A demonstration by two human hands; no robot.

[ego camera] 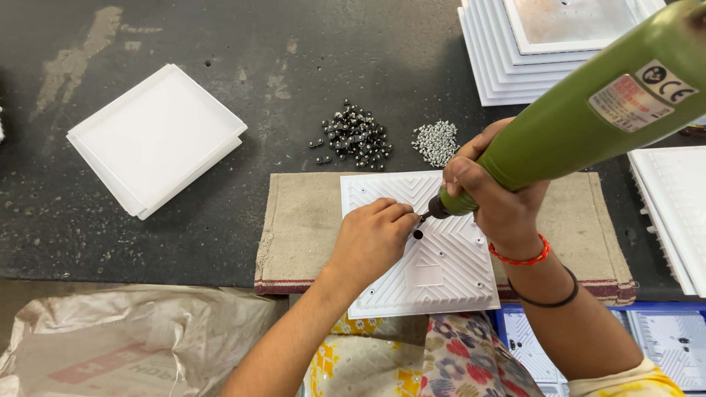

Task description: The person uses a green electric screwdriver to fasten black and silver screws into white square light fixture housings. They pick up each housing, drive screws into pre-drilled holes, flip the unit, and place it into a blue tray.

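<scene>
A white square ribbed plastic panel lies on a piece of burlap cloth. My right hand grips a green electric screwdriver, tip down on the panel's left middle. My left hand rests on the panel with its fingertips pinched right at the driver's tip, beside a small dark hole or screw. What the fingers pinch is hidden.
A pile of small black parts and a pile of silvery screws lie behind the cloth. White panel stacks sit at left, top right and right edge. A crumpled plastic bag lies lower left.
</scene>
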